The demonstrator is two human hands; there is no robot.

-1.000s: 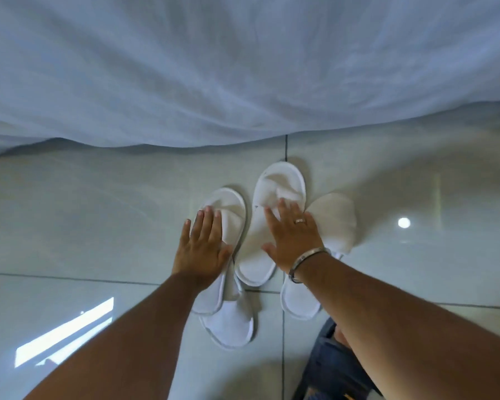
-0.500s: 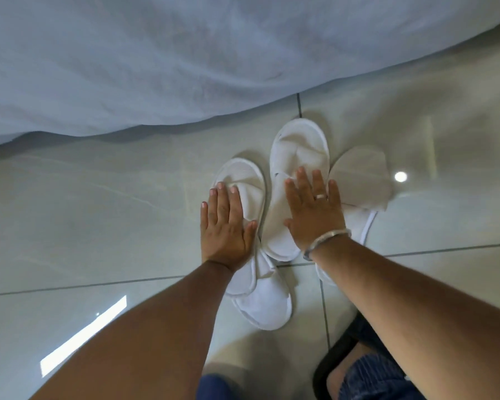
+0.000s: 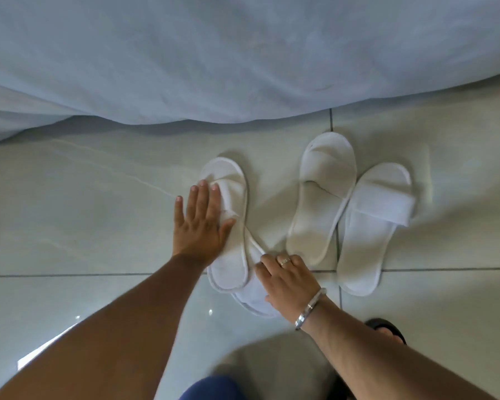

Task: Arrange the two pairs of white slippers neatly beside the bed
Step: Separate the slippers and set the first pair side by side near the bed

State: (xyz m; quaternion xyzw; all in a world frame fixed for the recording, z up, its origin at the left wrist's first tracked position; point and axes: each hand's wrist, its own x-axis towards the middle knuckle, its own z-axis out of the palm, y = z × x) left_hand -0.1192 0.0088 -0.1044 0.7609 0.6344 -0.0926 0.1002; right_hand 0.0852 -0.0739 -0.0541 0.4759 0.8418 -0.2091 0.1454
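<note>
Four white slippers lie on the tiled floor beside the bed. My left hand (image 3: 199, 226) lies flat, fingers spread, on the left slipper (image 3: 234, 197), whose toe points at the bed. Its heel covers a second slipper (image 3: 253, 303), which sticks out below it. My right hand (image 3: 286, 284) has its fingers curled on this lower slipper's upper. To the right, the other two slippers (image 3: 321, 197) (image 3: 373, 226) lie side by side and touching, apart from both hands.
The white bed sheet (image 3: 243, 67) hangs to the floor across the top. Pale glossy tiles (image 3: 84, 212) stretch left and right. A dark sandal (image 3: 387, 330) and blue clothing (image 3: 211, 388) are near the bottom edge.
My left hand slid its slipper leftward, opening a gap from the right two. My right hand left the right slippers and came down onto the lower, half-covered one.
</note>
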